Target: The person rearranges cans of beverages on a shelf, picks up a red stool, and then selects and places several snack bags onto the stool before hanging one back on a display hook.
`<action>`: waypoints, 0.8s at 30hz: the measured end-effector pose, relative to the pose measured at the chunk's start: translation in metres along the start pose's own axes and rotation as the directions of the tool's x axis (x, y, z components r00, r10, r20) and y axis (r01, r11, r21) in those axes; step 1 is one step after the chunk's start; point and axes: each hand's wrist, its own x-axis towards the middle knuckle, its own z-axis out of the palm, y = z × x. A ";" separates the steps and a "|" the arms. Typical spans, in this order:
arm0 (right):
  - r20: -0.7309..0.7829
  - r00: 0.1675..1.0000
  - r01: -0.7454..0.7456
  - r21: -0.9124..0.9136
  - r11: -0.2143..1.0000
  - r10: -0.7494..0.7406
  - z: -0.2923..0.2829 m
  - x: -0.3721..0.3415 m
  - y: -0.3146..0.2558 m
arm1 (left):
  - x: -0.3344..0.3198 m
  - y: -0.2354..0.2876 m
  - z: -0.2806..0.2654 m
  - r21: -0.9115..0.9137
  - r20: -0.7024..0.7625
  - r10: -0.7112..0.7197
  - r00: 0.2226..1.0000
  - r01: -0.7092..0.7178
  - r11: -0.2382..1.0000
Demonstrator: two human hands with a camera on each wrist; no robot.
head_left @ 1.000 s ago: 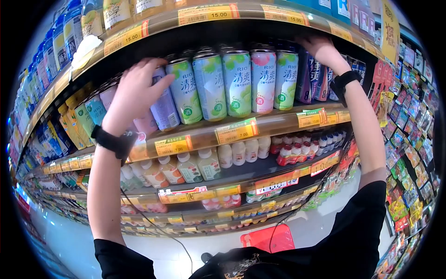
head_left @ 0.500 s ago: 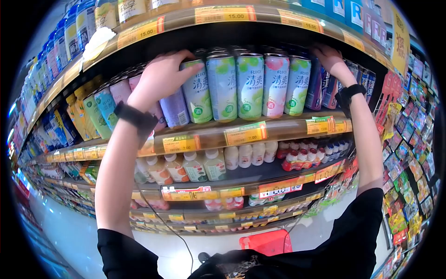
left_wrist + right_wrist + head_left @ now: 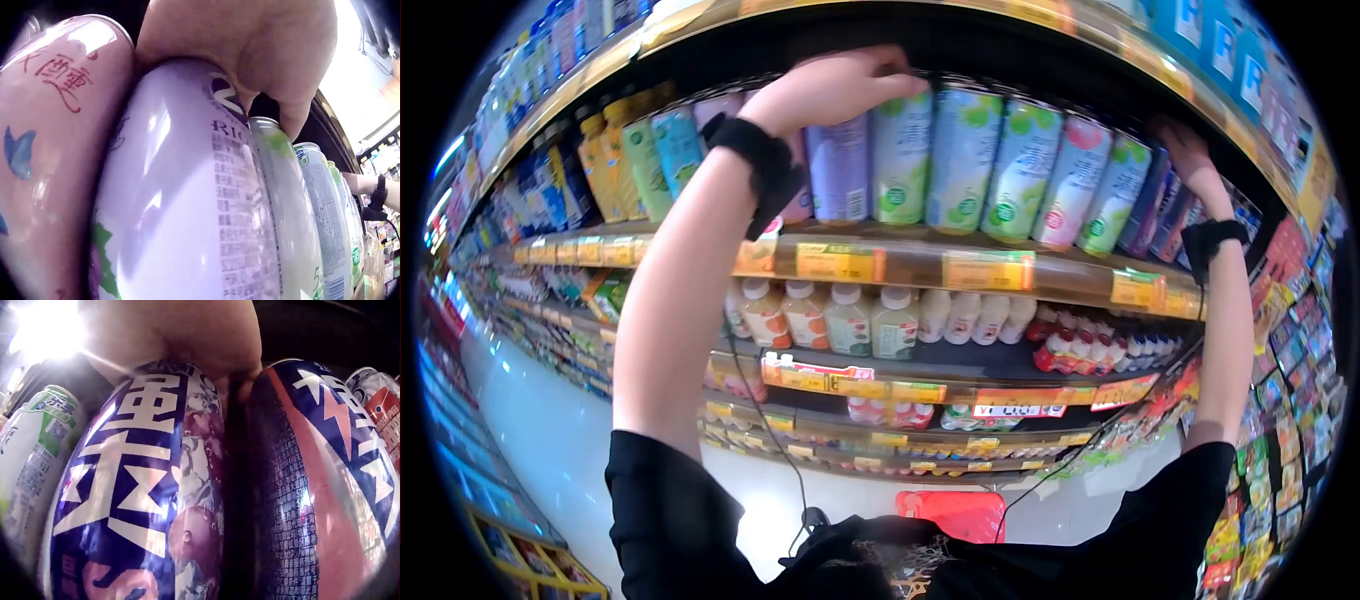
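Note:
In the head view my left hand (image 3: 830, 92) reaches over the drink cans on the shelf, thumb and fingers about the top of a green-and-white RIO can (image 3: 902, 160). Its wrist view shows the palm above a purple can (image 3: 181, 181), with the thumb coming down at the rim of the green-topped can (image 3: 284, 187) beyond. My right hand (image 3: 1187, 158) lies over the tops of the dark blue cans (image 3: 1145, 205) at the shelf's right end. In the right wrist view that hand arches above a blue-and-purple can (image 3: 144, 481); its fingertips are hidden behind.
More RIO cans (image 3: 1020, 170) stand in a row between the hands. A shelf edge with price tags (image 3: 990, 270) runs below them, and another shelf lip (image 3: 1040, 15) overhangs. Small bottles (image 3: 895, 320) fill the lower shelf. Cables hang from both wrists. A red plastic object (image 3: 950, 512) is on the floor.
My left hand has shifted right, from above the purple can to the top of the green-and-white can. My right hand stays over the dark blue cans. The head view has shifted and tilted.

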 end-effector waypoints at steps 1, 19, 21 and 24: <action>-0.019 1.000 -0.018 -0.034 0.999 0.017 0.004 0.002 0.004 | 0.002 -0.003 0.001 -0.012 0.003 0.017 1.000 -0.017 1.000; -0.297 0.954 -0.012 0.067 0.998 0.031 -0.034 -0.136 -0.132 | -0.129 -0.031 0.000 0.215 -0.477 0.322 0.818 -0.246 0.945; -0.301 0.951 -0.031 0.118 0.993 0.065 -0.020 -0.176 -0.161 | -0.180 -0.043 -0.013 0.174 -0.366 0.266 0.892 -0.215 0.961; -0.184 0.971 -0.106 0.237 0.966 0.152 -0.012 -0.201 -0.241 | -0.258 -0.064 -0.034 0.093 -0.171 0.119 0.978 -0.105 0.990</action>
